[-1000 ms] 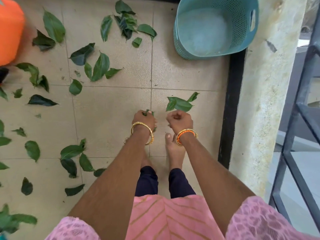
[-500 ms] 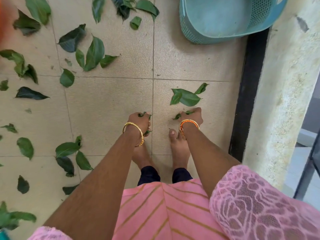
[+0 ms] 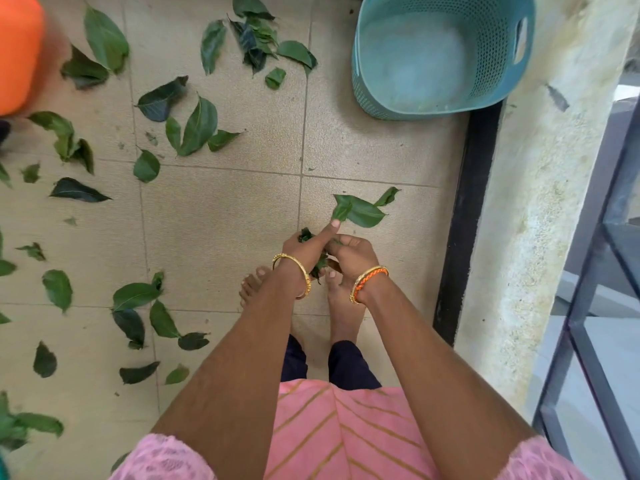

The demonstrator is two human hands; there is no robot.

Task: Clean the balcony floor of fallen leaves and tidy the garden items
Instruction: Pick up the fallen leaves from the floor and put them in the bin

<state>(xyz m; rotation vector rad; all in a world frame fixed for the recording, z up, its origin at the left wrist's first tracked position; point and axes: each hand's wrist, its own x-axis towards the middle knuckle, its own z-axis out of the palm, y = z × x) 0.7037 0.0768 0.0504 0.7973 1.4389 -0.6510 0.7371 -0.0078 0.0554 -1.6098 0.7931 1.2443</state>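
Observation:
Green fallen leaves lie scattered over the beige tiled balcony floor. My left hand grips a small bunch of leaves, with one finger stretched out and touching a leaf cluster on the floor. My right hand is pressed against the left, its fingers curled on the same bunch. Both hands hover just above my bare feet.
A teal plastic basket stands at the far right against a rough concrete parapet. A black strip edges the floor and a metal railing runs at the right. An orange container sits at the top left.
My right hand picked up leaves near the cluster and came back to meet the left. My left finger has stretched out to the leaf cluster.

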